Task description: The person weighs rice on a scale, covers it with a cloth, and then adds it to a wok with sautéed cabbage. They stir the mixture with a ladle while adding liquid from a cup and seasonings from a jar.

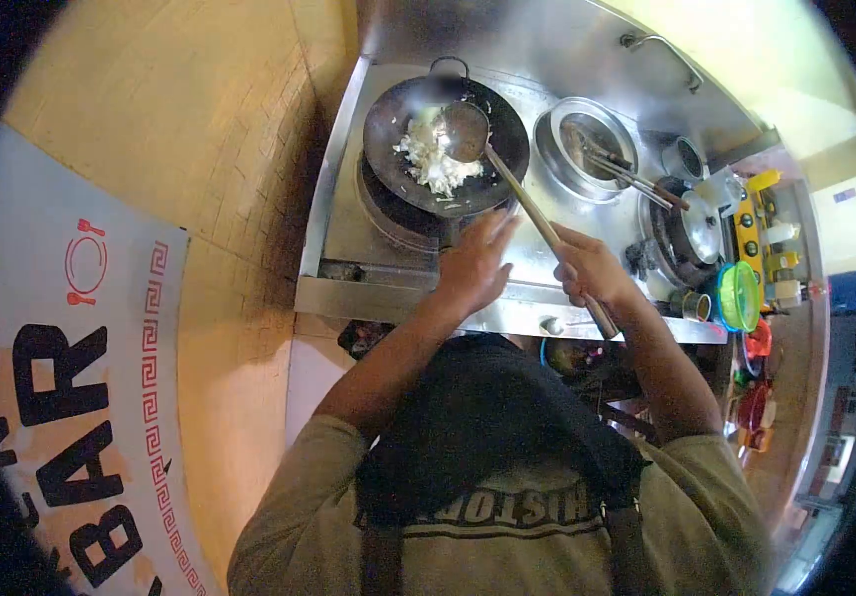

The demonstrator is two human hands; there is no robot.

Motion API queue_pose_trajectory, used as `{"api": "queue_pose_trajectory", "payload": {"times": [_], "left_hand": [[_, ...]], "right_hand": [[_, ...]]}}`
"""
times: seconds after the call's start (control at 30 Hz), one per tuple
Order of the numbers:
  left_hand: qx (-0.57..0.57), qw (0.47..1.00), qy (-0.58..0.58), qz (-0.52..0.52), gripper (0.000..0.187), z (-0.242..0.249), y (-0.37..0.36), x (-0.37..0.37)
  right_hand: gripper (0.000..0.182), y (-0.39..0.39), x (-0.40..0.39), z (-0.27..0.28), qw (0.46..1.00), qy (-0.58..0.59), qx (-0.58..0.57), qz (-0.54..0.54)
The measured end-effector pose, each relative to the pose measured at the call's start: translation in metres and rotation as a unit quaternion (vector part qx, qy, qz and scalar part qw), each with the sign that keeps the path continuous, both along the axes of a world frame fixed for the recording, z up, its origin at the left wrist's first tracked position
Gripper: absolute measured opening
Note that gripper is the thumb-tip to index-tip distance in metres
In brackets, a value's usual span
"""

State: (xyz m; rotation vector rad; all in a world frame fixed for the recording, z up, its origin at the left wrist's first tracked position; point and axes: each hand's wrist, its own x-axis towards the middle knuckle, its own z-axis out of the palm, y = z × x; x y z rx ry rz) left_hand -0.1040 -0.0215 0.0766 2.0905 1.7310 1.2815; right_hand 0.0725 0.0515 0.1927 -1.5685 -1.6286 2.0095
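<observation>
A dark wok sits on the left burner, with pale chopped food spread over its bottom. My right hand is closed round the long wooden handle of a ladle, whose bowl rests in the wok over the food. My left hand, slightly blurred, is just in front of the wok's near handle. Its fingers are stretched out, the thumb stands apart, and nothing shows in its grasp.
Right of the wok stands a metal basin with utensils across it. Farther right are a lidded pot, a green basket and a yellow rack. A tap juts from the back wall. The steel counter's front edge is near me.
</observation>
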Motion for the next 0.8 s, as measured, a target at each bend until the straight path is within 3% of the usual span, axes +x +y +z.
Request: {"api": "queue_pose_trajectory", "payload": {"times": [0.1,0.13,0.2,0.23,0.3,0.33,0.4,0.47,0.5,0.6,0.73,0.8], "left_hand": [[0.072,0.982,-0.17,-0.027,0.052,-0.002,0.033,0.021],[0.107,0.985,-0.129,-0.049,0.049,-0.003,0.043,0.015],[0.172,0.98,-0.047,-0.092,0.042,-0.008,0.056,0.0],[0.176,0.97,-0.107,-0.129,0.025,-0.018,0.058,0.002],[0.162,0.973,-0.115,-0.116,0.024,-0.018,0.061,0.004],[0.155,0.975,-0.12,-0.107,0.028,-0.018,0.062,0.006],[0.115,0.98,-0.12,-0.112,0.033,-0.013,0.069,0.007],[0.06,0.984,-0.112,-0.125,0.032,-0.005,0.085,0.002],[0.094,0.988,-0.086,-0.084,0.036,0.005,0.086,0.002],[0.126,0.974,-0.129,-0.14,0.042,0.051,0.076,-0.018],[0.066,0.981,-0.112,-0.142,0.041,0.006,0.086,-0.042],[0.043,0.986,-0.093,-0.134,0.041,0.031,0.089,-0.05]], "right_hand": [[0.048,-0.005,-0.015,0.008,0.998,0.043,-0.016,0.031],[0.052,-0.01,-0.018,0.008,0.996,0.033,0.031,0.073],[0.055,-0.016,-0.009,0.005,0.993,0.051,-0.034,0.099],[0.06,-0.022,-0.002,0.015,0.979,0.068,0.039,0.186],[0.076,-0.034,0.001,0.029,0.899,0.135,0.21,0.359],[0.064,-0.043,-0.004,0.039,0.868,0.016,0.324,0.375],[0.038,-0.03,-0.01,0.018,0.756,0.016,0.565,0.33],[0.032,-0.012,-0.02,0.007,0.822,0.163,0.47,0.277],[0.032,-0.001,-0.027,0.006,0.841,0.236,0.417,0.25],[0.034,0.003,-0.052,0.021,0.792,0.337,0.445,0.247],[0.036,0.003,-0.079,-0.02,0.797,0.338,0.452,0.216],[0.036,0.012,-0.08,-0.001,0.799,0.332,0.455,0.212]]}}
